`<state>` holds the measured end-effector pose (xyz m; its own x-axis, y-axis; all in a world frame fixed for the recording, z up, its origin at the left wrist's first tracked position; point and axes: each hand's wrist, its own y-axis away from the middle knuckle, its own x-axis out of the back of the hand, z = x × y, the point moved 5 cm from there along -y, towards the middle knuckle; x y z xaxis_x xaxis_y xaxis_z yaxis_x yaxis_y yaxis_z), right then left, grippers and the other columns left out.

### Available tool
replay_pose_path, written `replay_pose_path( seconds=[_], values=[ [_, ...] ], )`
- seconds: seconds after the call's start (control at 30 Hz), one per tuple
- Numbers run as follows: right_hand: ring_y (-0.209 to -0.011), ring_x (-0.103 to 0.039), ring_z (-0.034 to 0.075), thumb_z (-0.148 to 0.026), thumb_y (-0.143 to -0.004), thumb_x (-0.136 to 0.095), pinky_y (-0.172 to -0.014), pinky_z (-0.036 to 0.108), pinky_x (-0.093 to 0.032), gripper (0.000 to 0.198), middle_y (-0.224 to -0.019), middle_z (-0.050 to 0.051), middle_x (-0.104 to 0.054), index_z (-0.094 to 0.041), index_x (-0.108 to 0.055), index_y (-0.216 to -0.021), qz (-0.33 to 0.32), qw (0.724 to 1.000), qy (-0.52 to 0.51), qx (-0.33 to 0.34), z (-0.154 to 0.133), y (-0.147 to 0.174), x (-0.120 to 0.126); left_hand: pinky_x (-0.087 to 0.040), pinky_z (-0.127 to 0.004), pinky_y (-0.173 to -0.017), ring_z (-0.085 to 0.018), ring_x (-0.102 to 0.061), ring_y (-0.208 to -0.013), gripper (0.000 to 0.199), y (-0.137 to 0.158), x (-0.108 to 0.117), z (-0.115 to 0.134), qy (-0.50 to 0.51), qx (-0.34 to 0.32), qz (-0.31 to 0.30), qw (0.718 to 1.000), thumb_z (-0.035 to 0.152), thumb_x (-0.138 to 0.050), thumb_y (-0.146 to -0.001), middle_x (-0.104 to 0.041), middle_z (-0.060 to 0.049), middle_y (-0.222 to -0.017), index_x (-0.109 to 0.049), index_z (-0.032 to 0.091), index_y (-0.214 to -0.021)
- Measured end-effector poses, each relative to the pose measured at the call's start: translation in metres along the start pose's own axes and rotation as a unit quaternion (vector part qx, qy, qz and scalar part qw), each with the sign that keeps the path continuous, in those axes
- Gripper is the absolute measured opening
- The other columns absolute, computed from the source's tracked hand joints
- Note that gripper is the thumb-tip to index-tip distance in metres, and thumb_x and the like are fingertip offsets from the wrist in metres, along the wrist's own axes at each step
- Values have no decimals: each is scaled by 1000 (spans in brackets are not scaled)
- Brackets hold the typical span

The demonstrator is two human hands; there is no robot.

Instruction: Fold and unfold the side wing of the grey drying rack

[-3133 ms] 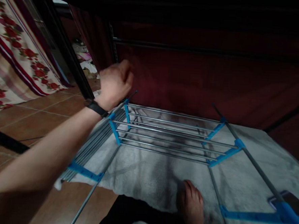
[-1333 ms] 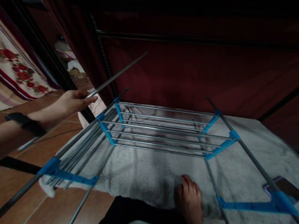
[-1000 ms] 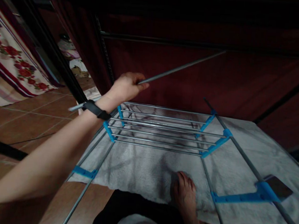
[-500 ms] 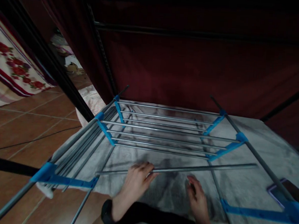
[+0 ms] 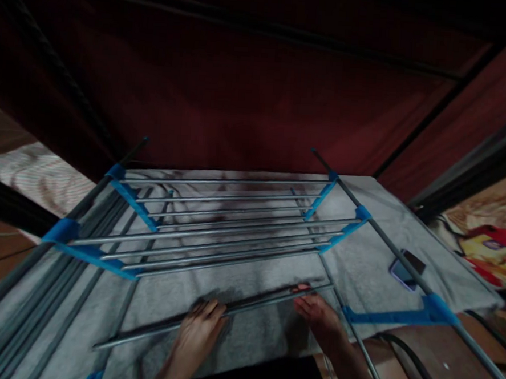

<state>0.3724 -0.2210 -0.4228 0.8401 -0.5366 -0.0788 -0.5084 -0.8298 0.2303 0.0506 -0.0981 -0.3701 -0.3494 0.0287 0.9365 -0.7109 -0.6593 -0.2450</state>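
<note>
A loose grey metal tube (image 5: 254, 304) lies slantwise in front of me, its right end higher in view than its left. My left hand (image 5: 199, 332) is wrapped round it near the middle, knuckles up. Close to the tube's right end, my right hand (image 5: 314, 313) has its fingers closed about it, partly blurred. Beyond both hands stands a partly assembled drying rack, with several metal rods (image 5: 232, 246) held between blue plastic brackets (image 5: 340, 236). Long side tubes (image 5: 395, 252) run along the rack. Another blue bracket (image 5: 391, 318) sticks inward at the right.
Several loose grey tubes (image 5: 40, 302) lie together at the left. A phone (image 5: 407, 269) rests on the grey cloth (image 5: 359, 276) at the right. A dark red fabric wall (image 5: 250, 98) rises behind the rack. A red and yellow bag (image 5: 495, 253) is at far right.
My view has turned right. My right hand, earlier apart from the tube, has come to its right end. My left hand still holds the tube.
</note>
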Motion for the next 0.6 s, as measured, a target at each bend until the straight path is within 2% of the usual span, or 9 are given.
replay_pose_path(
  seconds=[0.13,0.27,0.37,0.47,0.53,0.6],
  values=[
    [-105,-76,33,-62,-81,-63,-101,60,-56,41,-113,14,-79,-27,-72,-100,54,990,-101,-83,11,-6,6,-63,-33,-77,-22,-77,-88,28,-3,-1,-11,8,-36,38,999,34,-49,-104,-79,-5,-100,-76,26,-103],
    [-96,-76,32,-56,-71,-74,-98,57,-56,41,-97,12,-78,-24,-70,-95,100,977,-117,-147,6,-10,5,-64,-34,-77,-21,-76,-87,33,-9,-1,-11,13,-54,55,997,36,-45,-105,-79,-4,-99,-77,27,-105],
    [-86,-76,30,-51,-64,-80,-92,52,-58,39,-90,11,-78,-22,-67,-86,82,967,-117,-211,0,-7,4,-64,-35,-78,-22,-76,-86,36,-11,-5,-10,13,-55,61,997,34,-42,-105,-79,-4,-96,-77,27,-104],
    [-80,-75,27,-53,-70,-78,-84,47,-59,38,-96,14,-80,-19,-70,-86,28,965,-79,-247,-6,1,4,-63,-36,-79,-23,-76,-88,36,-11,-8,-10,18,-46,79,996,35,-42,-105,-78,-5,-97,-77,27,-103],
    [-82,-76,26,-56,-75,-75,-81,44,-59,41,-98,14,-81,-18,-73,-91,-9,969,-44,-241,-11,6,2,-63,-36,-77,-23,-76,-87,36,-11,-8,-10,25,-40,76,996,35,-42,-104,-78,-6,-97,-77,27,-102],
    [-83,-76,26,-57,-76,-76,-79,42,-59,40,-94,11,-81,-20,-75,-90,-14,978,-16,-206,-20,6,0,-63,-36,-78,-23,-75,-87,35,-13,-8,-9,37,-32,57,997,34,-42,-104,-78,-5,-96,-77,27,-102]
  ],
)
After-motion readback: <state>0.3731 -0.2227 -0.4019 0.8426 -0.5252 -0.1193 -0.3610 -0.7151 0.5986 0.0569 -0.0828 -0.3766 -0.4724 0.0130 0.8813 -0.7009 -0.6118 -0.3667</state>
